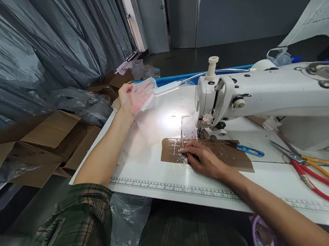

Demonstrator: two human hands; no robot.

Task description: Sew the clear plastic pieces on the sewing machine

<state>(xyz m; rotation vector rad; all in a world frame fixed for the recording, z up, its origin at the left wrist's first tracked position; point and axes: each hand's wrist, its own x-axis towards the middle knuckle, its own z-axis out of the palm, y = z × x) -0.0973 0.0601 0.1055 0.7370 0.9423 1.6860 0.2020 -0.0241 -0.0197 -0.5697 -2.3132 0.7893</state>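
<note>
My left hand (136, 96) is raised over the far left part of the white table, beside the lit lamp (168, 88). Sheer whitish fabric (146, 127) covers its spread fingers and hangs down toward the tabletop. My right hand (200, 158) rests on a brown piece (169, 151) lying flat in front of the sewing machine needle area. Its fingertips are pressed together near small shiny clear bits; whatever they hold is too small to make out. The white sewing machine (244, 92) stands behind my right hand, and blue thread snips (250, 150) lie on the brown piece's right part.
Red-handled scissors (308, 179) and yellow-handled scissors (325, 163) lie at the right. A printed ruler (175, 188) runs along the front edge. Open cardboard boxes (52, 130) stand left of the table, and a purple basket (263, 243) sits below at the right.
</note>
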